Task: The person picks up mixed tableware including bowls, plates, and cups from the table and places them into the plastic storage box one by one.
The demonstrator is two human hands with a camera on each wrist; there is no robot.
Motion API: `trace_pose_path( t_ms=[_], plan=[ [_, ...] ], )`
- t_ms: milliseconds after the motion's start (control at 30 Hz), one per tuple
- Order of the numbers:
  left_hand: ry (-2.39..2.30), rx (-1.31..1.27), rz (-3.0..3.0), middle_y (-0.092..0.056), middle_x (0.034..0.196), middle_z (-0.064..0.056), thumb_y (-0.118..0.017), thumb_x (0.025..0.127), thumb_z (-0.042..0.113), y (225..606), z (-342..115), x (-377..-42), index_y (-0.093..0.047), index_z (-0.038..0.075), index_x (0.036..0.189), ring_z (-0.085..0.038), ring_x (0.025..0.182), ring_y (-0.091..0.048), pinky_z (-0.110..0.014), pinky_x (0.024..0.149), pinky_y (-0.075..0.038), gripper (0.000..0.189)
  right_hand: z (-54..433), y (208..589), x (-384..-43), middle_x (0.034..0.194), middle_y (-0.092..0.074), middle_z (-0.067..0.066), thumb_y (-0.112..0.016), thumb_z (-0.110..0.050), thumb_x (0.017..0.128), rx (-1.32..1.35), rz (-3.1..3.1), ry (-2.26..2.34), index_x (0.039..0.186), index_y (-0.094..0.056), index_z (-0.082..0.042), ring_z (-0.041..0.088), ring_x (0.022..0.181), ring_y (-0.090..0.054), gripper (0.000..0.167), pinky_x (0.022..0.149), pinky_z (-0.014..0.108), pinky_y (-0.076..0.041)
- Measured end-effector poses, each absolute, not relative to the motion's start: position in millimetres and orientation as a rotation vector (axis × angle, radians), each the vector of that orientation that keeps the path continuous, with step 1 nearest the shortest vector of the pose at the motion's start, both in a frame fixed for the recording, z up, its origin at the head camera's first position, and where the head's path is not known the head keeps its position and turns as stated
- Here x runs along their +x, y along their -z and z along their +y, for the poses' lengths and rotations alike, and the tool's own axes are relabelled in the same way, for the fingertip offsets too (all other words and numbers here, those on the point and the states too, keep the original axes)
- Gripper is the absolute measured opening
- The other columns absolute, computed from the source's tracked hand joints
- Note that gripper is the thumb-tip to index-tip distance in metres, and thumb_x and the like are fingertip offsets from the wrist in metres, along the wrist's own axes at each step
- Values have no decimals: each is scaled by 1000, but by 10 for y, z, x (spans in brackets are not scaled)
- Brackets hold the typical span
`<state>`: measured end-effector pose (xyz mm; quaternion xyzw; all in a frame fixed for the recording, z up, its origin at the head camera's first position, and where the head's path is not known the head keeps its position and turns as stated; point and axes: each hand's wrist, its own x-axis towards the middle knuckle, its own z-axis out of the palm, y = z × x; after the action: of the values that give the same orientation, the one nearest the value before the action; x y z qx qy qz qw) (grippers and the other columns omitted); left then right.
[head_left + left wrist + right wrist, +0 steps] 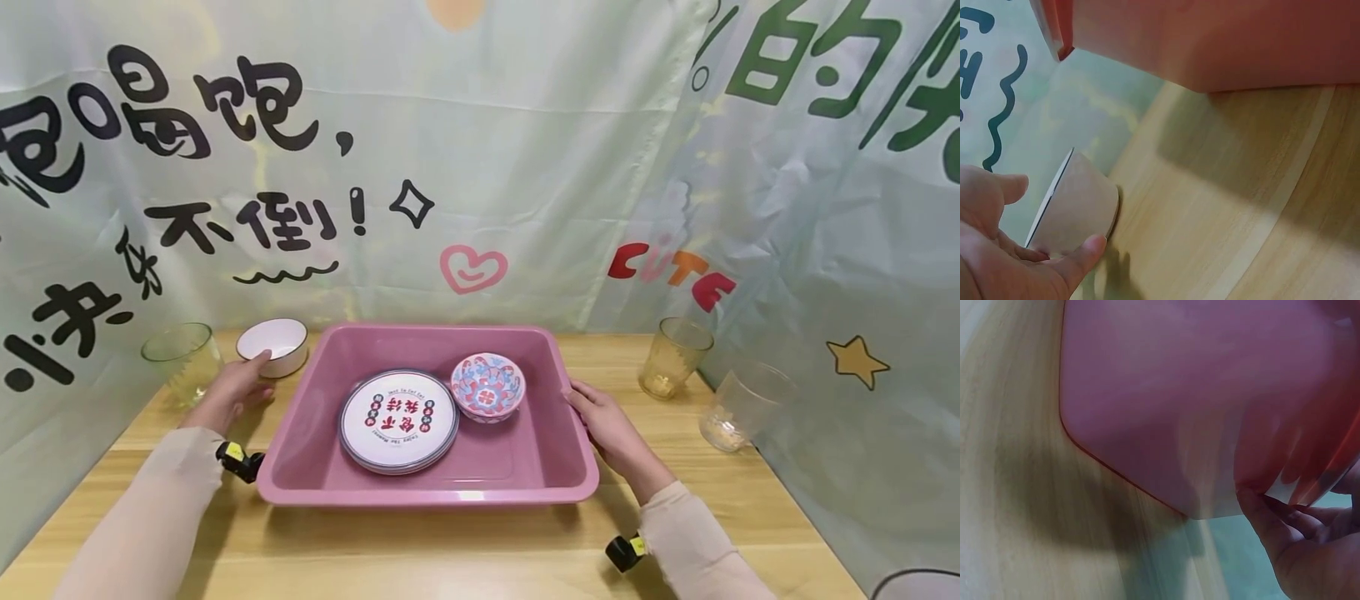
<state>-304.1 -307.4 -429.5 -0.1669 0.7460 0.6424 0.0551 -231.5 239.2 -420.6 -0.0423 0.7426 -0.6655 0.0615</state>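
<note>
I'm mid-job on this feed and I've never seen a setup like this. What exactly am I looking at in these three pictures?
There is no robot here: these are a person's two bare hands. The wide picture comes from a camera worn on the head, looking forward and down. The other two come from cameras worn on each wrist.

On the wooden table sits a pink tub with a stack of plates and a patterned bowl inside. A greenish glass stands at the far left; an amber glass and a clear glass stand on the right.

The right hand holds the tub's right side. The left hand is at the white bowl, fingers spread, without a clear grip.
</note>
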Motion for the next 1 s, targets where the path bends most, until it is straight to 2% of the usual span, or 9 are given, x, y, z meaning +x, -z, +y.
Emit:
trace_pose_path(
  t_ms=[233,467,700,867,1000],
  plan=[
    [-1951,-564,2245,-36,124,-25,-38,104,40,4276,-3119,-3101,-7,-17,147,-10,66,-59,-23,72,-57,78,2378,4218,-2323,130,-55,28,-48,-27,104,-112,2237,2012,146,-40,1,25,108,-60,51,84,30,-54],
    [-2003,-593,2203,-42,116,-21,-38,104,36,4275,-3102,-3200,-6,-16,148,-13,64,-61,-25,72,-57,75,2412,4206,-2317,135,-52,26,-49,-30,104,-89,2256,1992,148,-38,1,26,114,-58,55,87,30,-52],
    [-2055,-672,2123,-39,121,-22,-36,105,35,4301,-3076,-3252,-3,-12,151,-14,64,-62,-25,75,-57,73,2449,4201,-2321,135,-51,28,-48,-29,104,-77,2218,2011,150,-32,1,20,107,-60,57,85,30,-54],
    [-2099,-672,2084,-35,128,-25,-34,105,32,4339,-3095,-3248,0,-10,151,-13,64,-63,-26,77,-57,71,2442,4212,-2326,115,-60,17,-49,-27,104,-87,2199,2037,148,-37,2,12,92,-60,54,78,28,-54],
    [-2156,-664,2036,-23,145,-28,-34,105,27,4350,-3102,-3244,3,-8,152,-13,67,-63,-27,82,-56,69,2442,4225,-2329,99,-61,8,-49,-25,104,-116,2173,2047,147,-38,3,9,82,-58,52,73,26,-54]
  ],
)
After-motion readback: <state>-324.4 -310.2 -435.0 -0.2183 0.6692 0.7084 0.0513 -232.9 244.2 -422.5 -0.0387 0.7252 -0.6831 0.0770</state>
